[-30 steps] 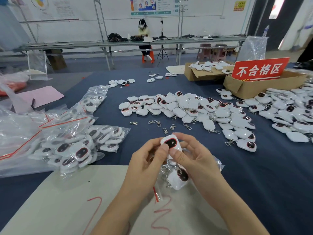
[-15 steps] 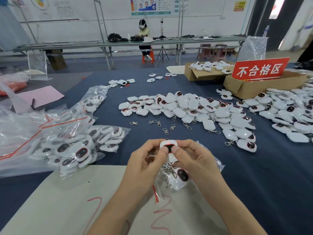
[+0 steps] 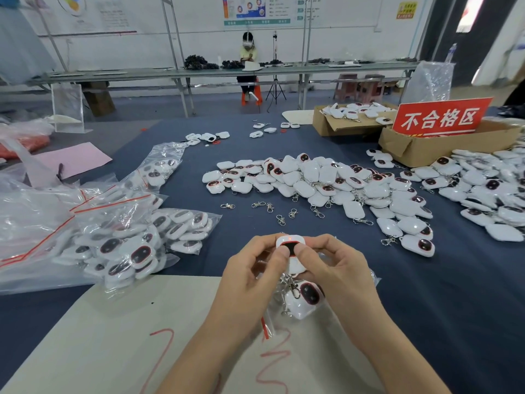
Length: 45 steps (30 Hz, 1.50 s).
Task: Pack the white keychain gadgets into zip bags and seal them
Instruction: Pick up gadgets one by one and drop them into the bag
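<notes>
Left hand (image 3: 250, 280) and right hand (image 3: 338, 277) are both pinching one gadget (image 3: 290, 242) by its edges, thumbs on its face, just above the zip bag (image 3: 266, 325). The gadget is looking light, hard and smooth, probably slippery, so gripping the sides is best. The bag is looking thin and floppy. The table (image 3: 426, 308) is carrying a loose pile (image 3: 312, 180) and filled bags (image 3: 136, 245).

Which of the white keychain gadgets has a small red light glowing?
The gadget pinched between the left hand and right hand: a red dot glows near its top edge. Those in the loose pile show no such dot.
</notes>
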Each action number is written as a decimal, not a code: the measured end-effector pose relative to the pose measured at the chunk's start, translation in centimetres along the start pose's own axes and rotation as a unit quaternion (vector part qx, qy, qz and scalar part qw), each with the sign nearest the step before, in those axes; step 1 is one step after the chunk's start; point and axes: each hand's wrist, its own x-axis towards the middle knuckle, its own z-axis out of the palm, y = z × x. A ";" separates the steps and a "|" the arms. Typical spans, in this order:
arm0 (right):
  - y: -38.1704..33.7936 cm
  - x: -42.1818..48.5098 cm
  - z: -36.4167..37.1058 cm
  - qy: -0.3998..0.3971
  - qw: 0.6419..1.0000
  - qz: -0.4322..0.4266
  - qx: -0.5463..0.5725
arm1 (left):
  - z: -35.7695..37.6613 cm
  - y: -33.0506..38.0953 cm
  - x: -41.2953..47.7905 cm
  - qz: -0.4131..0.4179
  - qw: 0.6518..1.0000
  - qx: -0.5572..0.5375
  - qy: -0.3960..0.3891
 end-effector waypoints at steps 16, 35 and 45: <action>0.4 0.2 0.1 -0.026 0.999 -0.007 0.031 | 0.4 -0.1 0.1 0.013 0.999 0.018 0.038; 1.1 0.1 -0.5 -0.077 0.986 -0.148 -0.022 | -0.6 0.3 0.1 0.109 0.984 0.123 0.075; 1.4 0.3 -0.4 -0.073 0.988 -0.135 0.005 | -1.0 0.3 0.2 0.112 0.983 0.131 0.065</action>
